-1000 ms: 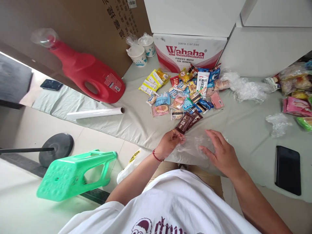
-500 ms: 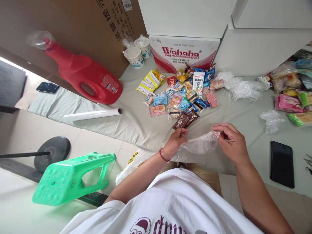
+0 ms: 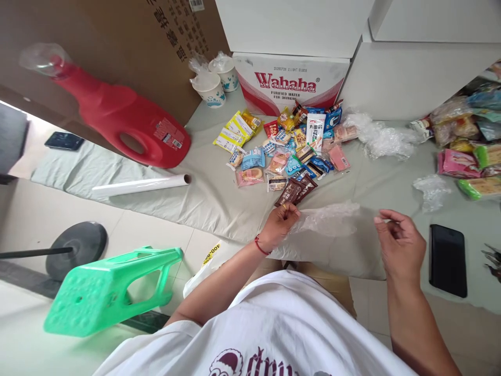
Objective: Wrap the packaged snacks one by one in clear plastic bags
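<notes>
A clear plastic bag stretches out flat to the right from my left hand. The left fingers are closed on one end of it, and the bag's other end hangs loose. Right of the bag, apart from it, my right hand is loosely curled, thumb and index tips slightly apart, with nothing visible between them. Just beyond the left fingertips lie brown-wrapped snack packets, at the near edge of a heap of small packaged snacks.
Crumpled clear bags lie beside the heap, and a black phone is right of my right hand. More snacks sit far right. A Wahaha carton, paper cups, a red jug and a white tube stand or lie beyond.
My right hand has let go of the plastic bag and moved right, away from it. The bag now spreads flatter from my left hand. The view has shifted slightly.
</notes>
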### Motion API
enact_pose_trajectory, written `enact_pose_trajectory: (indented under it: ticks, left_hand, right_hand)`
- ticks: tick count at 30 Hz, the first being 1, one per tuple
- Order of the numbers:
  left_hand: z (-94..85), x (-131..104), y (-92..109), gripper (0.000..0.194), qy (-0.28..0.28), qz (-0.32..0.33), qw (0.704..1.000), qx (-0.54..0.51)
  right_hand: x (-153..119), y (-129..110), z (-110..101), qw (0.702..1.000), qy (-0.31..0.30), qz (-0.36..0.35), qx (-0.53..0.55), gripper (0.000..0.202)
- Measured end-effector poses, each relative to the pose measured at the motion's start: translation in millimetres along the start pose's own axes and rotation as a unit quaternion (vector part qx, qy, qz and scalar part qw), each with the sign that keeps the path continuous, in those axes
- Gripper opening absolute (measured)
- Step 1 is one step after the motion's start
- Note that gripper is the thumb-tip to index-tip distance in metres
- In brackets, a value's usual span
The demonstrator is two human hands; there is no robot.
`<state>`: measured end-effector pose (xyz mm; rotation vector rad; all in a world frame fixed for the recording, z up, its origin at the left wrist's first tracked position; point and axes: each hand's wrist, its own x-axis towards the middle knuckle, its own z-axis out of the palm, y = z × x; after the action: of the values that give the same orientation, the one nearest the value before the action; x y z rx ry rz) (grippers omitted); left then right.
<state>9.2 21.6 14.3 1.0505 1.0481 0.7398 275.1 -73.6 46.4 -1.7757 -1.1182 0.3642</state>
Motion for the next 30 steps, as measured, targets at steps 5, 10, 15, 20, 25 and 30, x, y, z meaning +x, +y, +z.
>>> enact_pose_trajectory:
  ticks: [5, 10, 15, 20, 25, 30]
  left_hand:
    - [11.0, -4.9, 1.8, 0.051, -0.018, 0.008, 1.000, 0.002]
    - [9.7, -5.5, 1.5, 0.047, 0.037, 0.034, 0.999, 0.011]
    - [3.7, -1.0, -6.9, 0.039, 0.144, 0.056, 0.988, -0.002]
    - [13.0, -1.3, -14.2, 0.030, 0.154, 0.015, 0.987, -0.044]
    - [18.7, -7.2, -10.4, 0.036, 0.130, 0.053, 0.988, -0.057]
    - [16.7, -18.1, -8.6, 0.043, 0.027, 0.054, 0.993, -0.104]
  right_hand:
    - [-7.1, -35.9, 20.3, 0.923, -0.203, -0.311, -0.105, 0.040]
    - [-8.7, -38.9, 42.3, 0.858, -0.243, -0.384, -0.238, 0.031]
    - [-18.3, -21.8, 23.8, 0.887, -0.183, -0.362, -0.220, 0.024]
    - [-43.9, -16.0, 7.7, 0.927, -0.237, -0.266, -0.116, 0.017]
    - [-43.8, -8.1, 0.5, 0.977, -0.189, -0.067, -0.068, 0.017]
    - [-3.6, 2.5, 22.2, 0.973, -0.122, -0.141, -0.135, 0.062]
